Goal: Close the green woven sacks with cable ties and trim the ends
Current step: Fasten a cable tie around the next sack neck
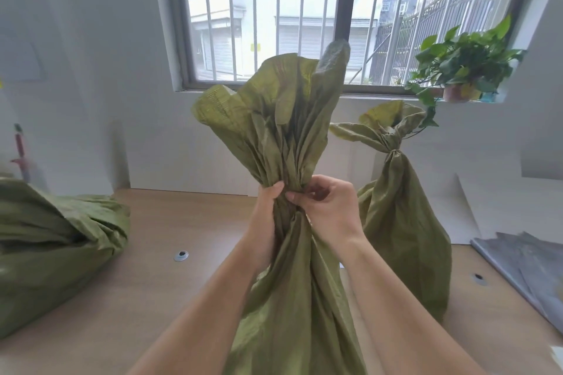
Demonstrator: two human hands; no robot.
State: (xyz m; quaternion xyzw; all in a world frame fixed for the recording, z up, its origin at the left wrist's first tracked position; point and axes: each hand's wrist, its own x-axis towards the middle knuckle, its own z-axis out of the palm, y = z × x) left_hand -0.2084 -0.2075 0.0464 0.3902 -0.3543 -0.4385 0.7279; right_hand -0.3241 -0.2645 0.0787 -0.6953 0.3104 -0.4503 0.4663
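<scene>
Head view: left hand and right hand grip the bunched neck of a crinkled olive-green woven sack standing on the pale wooden tabletop.
The left fingers wrap tight round the neck from the left. The right fingers curl close, thumb and fingertips pinching the folds there. A second green sack, neck cinched, stands behind to the right, and a third sack lies at the left.

Three green sacks; two hands; one potted plant; two desk grommets; one window.
</scene>
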